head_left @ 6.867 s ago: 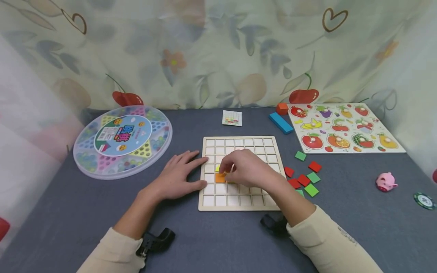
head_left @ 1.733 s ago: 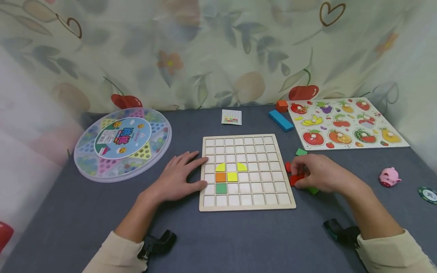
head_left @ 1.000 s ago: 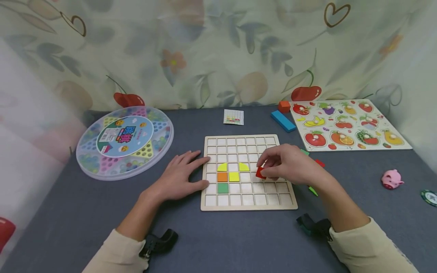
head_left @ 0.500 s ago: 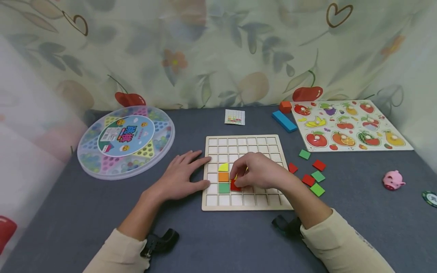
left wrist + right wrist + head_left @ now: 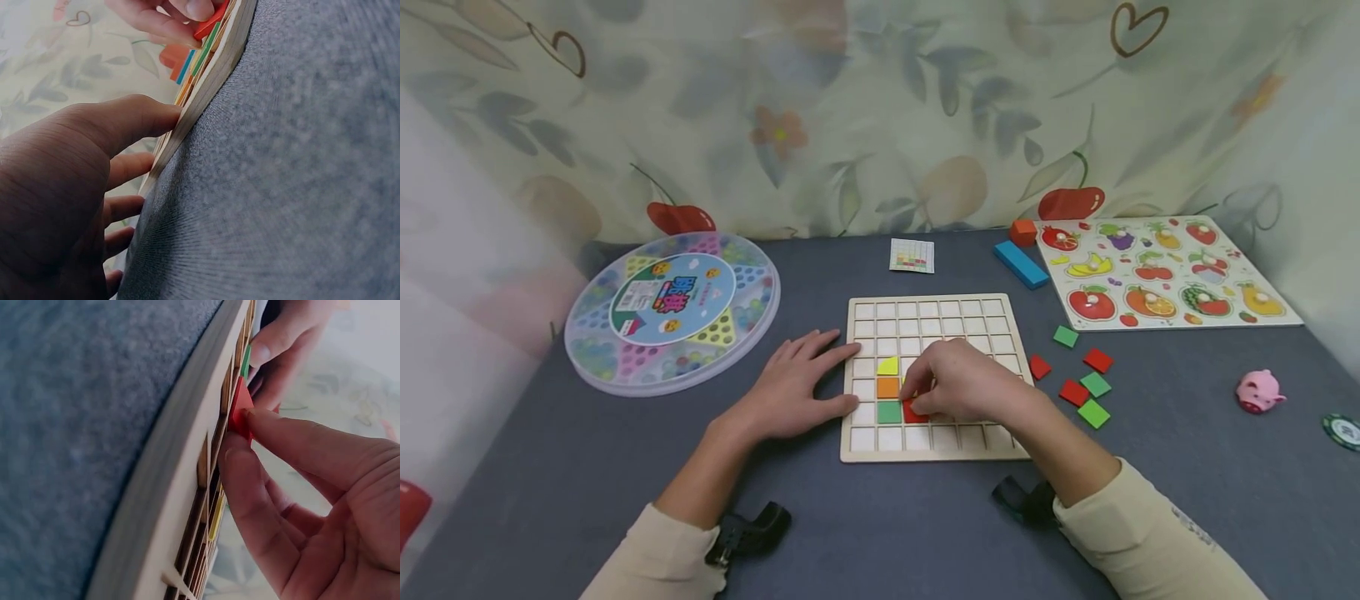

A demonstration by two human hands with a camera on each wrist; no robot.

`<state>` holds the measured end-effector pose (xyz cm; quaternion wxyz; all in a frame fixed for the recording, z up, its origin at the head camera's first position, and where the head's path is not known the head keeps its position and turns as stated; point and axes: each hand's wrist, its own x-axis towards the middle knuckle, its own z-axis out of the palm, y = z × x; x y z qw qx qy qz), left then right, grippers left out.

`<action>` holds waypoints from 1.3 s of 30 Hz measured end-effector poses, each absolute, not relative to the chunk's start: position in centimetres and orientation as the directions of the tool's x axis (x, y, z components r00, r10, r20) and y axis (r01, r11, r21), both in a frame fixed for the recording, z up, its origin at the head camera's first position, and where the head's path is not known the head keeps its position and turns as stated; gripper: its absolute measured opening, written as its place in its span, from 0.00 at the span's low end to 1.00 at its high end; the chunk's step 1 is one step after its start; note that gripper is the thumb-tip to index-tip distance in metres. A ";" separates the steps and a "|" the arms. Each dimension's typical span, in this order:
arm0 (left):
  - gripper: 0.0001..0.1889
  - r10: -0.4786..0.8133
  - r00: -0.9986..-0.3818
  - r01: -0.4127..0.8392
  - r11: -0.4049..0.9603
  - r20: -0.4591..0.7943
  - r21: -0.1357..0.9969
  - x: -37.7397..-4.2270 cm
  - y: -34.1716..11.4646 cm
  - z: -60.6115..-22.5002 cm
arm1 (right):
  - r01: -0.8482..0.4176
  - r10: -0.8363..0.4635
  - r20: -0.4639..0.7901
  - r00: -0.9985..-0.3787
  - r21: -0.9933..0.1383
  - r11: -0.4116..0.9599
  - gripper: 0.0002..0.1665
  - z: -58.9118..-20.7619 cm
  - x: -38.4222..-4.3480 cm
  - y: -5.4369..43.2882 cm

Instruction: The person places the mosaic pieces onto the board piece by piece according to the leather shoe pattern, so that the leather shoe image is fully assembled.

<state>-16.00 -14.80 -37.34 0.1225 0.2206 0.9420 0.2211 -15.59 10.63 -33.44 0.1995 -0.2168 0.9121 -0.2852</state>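
Note:
A wooden grid board [image 5: 925, 457] lies on the table. My left hand [image 5: 796, 392] rests at its left edge, thumb and index finger touching the rim, the fingers spread. My right hand [image 5: 966, 383] pinches a red square tile [image 5: 914, 412] between thumb and fingers. The red tile sits tilted over a cell just right of a green tile [image 5: 889, 412], as the right wrist view shows. Above the green tile are an orange tile [image 5: 887, 387] and a yellow rounded tile [image 5: 887, 367]. My right hand hides other yellow tiles in the head view.
Loose red tiles [image 5: 1098, 360] and green tiles [image 5: 1093, 413] lie right of the board. Behind are a pattern card [image 5: 912, 256], a blue block [image 5: 1021, 264], an orange block [image 5: 1022, 232] and a fruit puzzle [image 5: 1165, 275]. A round game box [image 5: 672, 312] stands left; a pink pig [image 5: 1258, 392], right.
My right hand went to the loose tiles, picked up the red tile and carried it left onto the board beside the green tile, which appeared after the earliest frame. The left hand stayed put.

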 end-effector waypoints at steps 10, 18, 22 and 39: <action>0.39 0.471 -0.872 0.366 0.805 -0.129 0.466 -16.1 -14.7 -37.4 | -0.347 -0.520 -0.181 -0.835 -0.559 0.753 0.07 -33.4 -15.3 11.1; 0.40 0.474 -0.871 0.367 0.804 -0.132 0.468 -16.2 -14.6 -37.5 | -0.279 -0.455 -0.169 -0.874 -0.592 0.756 0.07 -32.4 -15.1 14.9; 0.40 0.472 -0.871 0.364 0.805 -0.134 0.468 -16.1 -14.7 -37.5 | -0.258 -0.432 -0.177 -0.884 -0.586 0.768 0.08 -32.0 -15.0 17.3; 0.40 0.475 -0.872 0.372 0.800 -0.118 0.470 -16.0 -14.9 -37.6 | -0.188 -0.336 -0.254 -0.907 -0.471 0.862 0.18 -32.5 -14.5 25.7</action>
